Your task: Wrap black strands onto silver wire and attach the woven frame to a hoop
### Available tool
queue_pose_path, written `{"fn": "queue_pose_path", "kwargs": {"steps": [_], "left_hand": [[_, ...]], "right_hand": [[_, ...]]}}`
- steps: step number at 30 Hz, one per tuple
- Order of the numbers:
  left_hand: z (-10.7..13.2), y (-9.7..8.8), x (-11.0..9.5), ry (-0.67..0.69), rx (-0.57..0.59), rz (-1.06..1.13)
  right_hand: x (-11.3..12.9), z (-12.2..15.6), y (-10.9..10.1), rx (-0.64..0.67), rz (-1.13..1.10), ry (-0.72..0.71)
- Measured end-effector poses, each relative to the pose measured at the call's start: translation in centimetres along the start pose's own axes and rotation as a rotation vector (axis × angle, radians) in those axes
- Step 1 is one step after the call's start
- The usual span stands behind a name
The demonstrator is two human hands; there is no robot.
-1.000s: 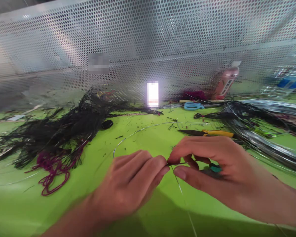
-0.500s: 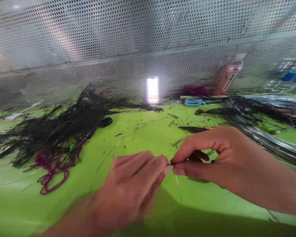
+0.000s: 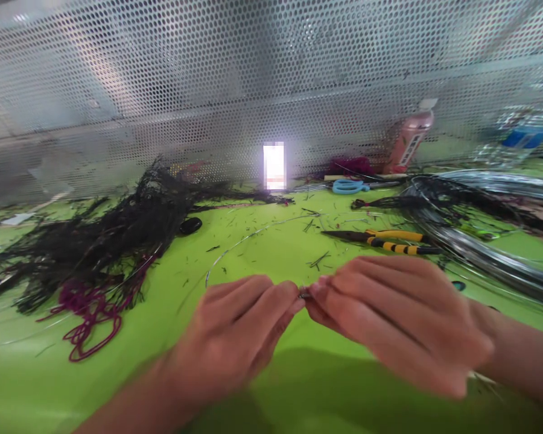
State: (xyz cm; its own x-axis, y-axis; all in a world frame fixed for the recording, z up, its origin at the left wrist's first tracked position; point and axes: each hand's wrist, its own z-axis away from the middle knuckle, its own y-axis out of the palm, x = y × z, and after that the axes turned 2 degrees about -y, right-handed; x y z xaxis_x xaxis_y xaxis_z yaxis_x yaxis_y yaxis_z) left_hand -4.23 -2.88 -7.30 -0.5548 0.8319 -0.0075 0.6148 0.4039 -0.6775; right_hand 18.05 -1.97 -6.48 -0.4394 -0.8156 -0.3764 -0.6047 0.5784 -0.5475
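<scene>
Where my 2 hands meet above the green counter (image 3: 271, 253), a thin wire (image 3: 235, 244) is pinched between them. Its long axis curves away from my fingertips, up and left, then arcs right toward the back of the counter. Left hand (image 3: 235, 328): fingers curled shut, tips pressed on the wire's near end. Right hand (image 3: 389, 313): fingers bunched, tips nipping the same small dark spot, touching the left fingertips; motion blur hides the exact grip. Yellow-and-black pliers (image 3: 389, 241) lie just beyond my right hand, nose pointing left. Black fibre heap (image 3: 108, 229) sits well to the left, magenta cord (image 3: 90, 313) at its near edge.
</scene>
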Motion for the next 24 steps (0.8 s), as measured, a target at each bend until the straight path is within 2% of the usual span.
{"fn": "queue_pose_path", "kwargs": {"steps": [3,5,8,11,16,19,22,24], "left_hand": [[0.3,0.2,0.9,0.14,-0.123,-0.061],[0.5,0.1,1.3,0.227,-0.154,-0.111],[0.5,-0.4,1.2,0.254,-0.076,-0.171],[0.5,-0.7,0.8,0.252,-0.068,-0.201],[0.5,-0.8,0.6,0.19,-0.029,-0.174],[0.6,-0.9,0.9,0.204,-0.046,-0.171],[0.7,-0.8,1.0,0.202,-0.094,-0.186],[0.7,-0.6,0.9,0.197,-0.137,-0.166]], "right_hand": [[-0.4,-0.4,0.2,0.156,-0.287,0.366],[-0.6,-0.9,-0.2,0.275,-0.513,0.575],[-0.6,-1.7,-1.0,0.427,-0.81,0.801],[-0.5,-2.1,-1.4,0.433,-0.99,0.936],[-0.1,-1.7,-0.9,0.298,-0.981,0.997],[0.2,-1.6,-0.7,0.232,-0.963,0.983],[0.7,-1.6,-0.8,0.133,-0.913,0.88],[1.1,-1.4,-0.9,0.077,-0.757,0.712]]}}
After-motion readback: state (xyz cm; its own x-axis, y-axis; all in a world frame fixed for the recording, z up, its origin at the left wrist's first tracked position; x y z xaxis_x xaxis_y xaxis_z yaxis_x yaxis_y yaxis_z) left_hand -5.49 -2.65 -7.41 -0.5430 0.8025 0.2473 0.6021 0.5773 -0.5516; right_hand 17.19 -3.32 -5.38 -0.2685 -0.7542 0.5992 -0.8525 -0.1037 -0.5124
